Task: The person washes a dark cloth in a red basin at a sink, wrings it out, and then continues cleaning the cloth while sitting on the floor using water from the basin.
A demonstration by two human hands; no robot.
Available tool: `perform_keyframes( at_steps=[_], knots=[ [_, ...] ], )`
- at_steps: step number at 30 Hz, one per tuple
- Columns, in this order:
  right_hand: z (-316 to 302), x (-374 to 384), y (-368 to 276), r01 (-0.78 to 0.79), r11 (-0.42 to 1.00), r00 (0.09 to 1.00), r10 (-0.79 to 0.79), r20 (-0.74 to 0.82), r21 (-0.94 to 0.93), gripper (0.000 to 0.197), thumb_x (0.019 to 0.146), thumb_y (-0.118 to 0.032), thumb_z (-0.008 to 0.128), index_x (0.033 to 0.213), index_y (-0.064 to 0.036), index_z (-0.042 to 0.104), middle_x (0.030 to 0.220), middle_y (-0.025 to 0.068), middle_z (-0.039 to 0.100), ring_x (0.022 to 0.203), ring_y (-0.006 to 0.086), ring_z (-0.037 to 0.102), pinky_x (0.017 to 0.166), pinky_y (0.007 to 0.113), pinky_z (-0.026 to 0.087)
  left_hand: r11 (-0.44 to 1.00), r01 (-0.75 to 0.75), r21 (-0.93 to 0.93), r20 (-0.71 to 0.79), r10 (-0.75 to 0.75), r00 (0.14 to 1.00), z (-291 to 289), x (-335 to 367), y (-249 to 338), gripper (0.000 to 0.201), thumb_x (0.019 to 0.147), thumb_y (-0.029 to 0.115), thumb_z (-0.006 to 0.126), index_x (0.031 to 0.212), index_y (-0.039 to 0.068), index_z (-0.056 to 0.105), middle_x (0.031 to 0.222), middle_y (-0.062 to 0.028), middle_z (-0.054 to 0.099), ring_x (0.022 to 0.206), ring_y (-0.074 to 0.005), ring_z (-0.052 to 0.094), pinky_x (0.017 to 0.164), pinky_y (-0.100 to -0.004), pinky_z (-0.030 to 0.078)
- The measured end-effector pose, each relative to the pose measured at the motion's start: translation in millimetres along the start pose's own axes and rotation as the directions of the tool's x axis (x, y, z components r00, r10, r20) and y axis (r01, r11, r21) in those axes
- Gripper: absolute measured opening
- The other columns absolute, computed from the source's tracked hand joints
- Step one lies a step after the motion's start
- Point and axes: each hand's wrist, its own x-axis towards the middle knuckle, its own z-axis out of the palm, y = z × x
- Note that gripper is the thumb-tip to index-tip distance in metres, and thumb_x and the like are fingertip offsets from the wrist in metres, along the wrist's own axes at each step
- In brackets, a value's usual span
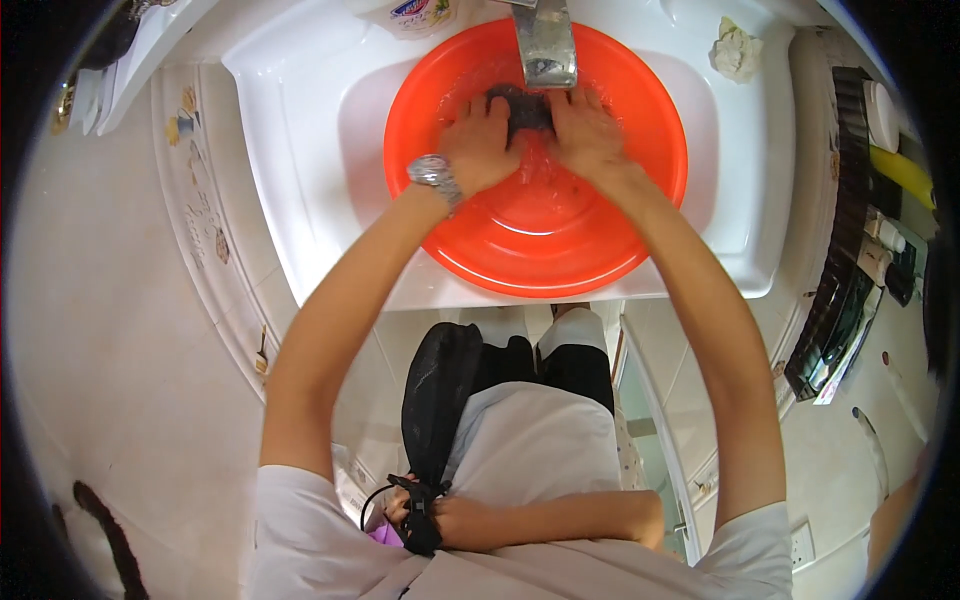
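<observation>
Water churns in a round orange-red basin [530, 270], where both of my hands are lowered. Between them lies a small dark piece that looks like wet cloth [525, 112]. My left hand [478, 142], with a silver watch on the wrist, lies along its left side with fingers stretched forward and apart. On the other side, my right hand [588, 130] has its fingers extended too, touching or very near the piece's right edge. Directly above hangs a metal tap [547, 50], partly covering the dark piece. Splashing water blurs the fingertips.
The basin sits in a white sink [270, 150]. A crumpled pale lump [737, 52] rests on its right rim; a white package [412, 15] is at the back. A dark rack [835, 260] with toiletries stands right. Below, another forearm [560, 520] crosses near a black strap.
</observation>
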Motion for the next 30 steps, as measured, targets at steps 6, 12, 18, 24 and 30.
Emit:
perform_keyframes(
  at_steps=[6, 12, 18, 24, 30],
  knots=[
    [9, 40, -4, -0.011, 0.992, 0.998, 0.003, 0.066, 0.122, 0.043, 0.081, -0.026, 0.063, 0.115, -0.0015, 0.056, 0.112, 0.0208, 0.063, 0.104, 0.0366, 0.061, 0.091, 0.045, 0.049, 0.963, 0.155, -0.219, -0.266, -0.211, 0.940, 37, 36, -4, 0.038, 0.087, 0.020, 0.056, 0.118, 0.003, 0.043, 0.112, -0.0260, 0.059, 0.087, -0.0433, 0.064, 0.070, -0.0525, 0.054],
    [-13, 32, 12, -0.212, 0.744, 0.930, -0.046, 0.365, 0.634, 0.033, 0.086, -0.023, 0.058, 0.111, -0.0020, 0.060, 0.102, 0.0188, 0.067, 0.096, 0.0328, 0.065, 0.084, 0.042, 0.051, 0.960, 0.087, -0.266, -0.087, -0.114, 0.990, 6, 44, -15, 0.023, 0.089, 0.018, 0.053, 0.103, 0.000, 0.050, 0.084, -0.0223, 0.069, 0.076, -0.0426, 0.066, 0.066, -0.0521, 0.053],
    [-31, 21, 16, 0.069, 0.945, 0.991, -0.100, 0.084, 0.319, 0.042, 0.085, -0.029, 0.058, 0.118, -0.0029, 0.060, 0.117, 0.0194, 0.062, 0.110, 0.0335, 0.059, 0.090, 0.043, 0.049, 0.832, -0.066, -0.550, -0.276, -0.107, 0.955, -9, 18, -25, 0.021, 0.085, 0.019, 0.058, 0.097, 0.002, 0.056, 0.081, -0.0206, 0.063, 0.075, -0.0383, 0.061, 0.069, -0.0468, 0.050],
    [6, 29, -13, -0.053, 0.996, 0.998, 0.050, -0.048, -0.069, 0.046, 0.085, -0.028, 0.059, 0.124, -0.0063, 0.057, 0.132, 0.0223, 0.053, 0.121, 0.0362, 0.051, 0.094, 0.046, 0.049, 0.998, 0.062, -0.020, -0.556, -0.063, 0.829, 33, 28, -6, 0.030, 0.086, 0.019, 0.057, 0.111, 0.004, 0.051, 0.108, -0.0212, 0.059, 0.079, -0.0387, 0.065, 0.069, -0.0505, 0.052],
    [12, 39, -18, -0.104, 0.972, 0.987, 0.075, 0.140, 0.209, 0.033, 0.089, -0.023, 0.054, 0.112, -0.0020, 0.064, 0.095, 0.0192, 0.070, 0.084, 0.0320, 0.069, 0.078, 0.043, 0.054, 0.958, 0.269, -0.105, -0.135, -0.281, 0.950, 40, 40, -11, 0.029, 0.094, 0.023, 0.046, 0.114, 0.004, 0.055, 0.087, -0.0222, 0.068, 0.075, -0.0406, 0.067, 0.066, -0.0529, 0.053]
  ],
)
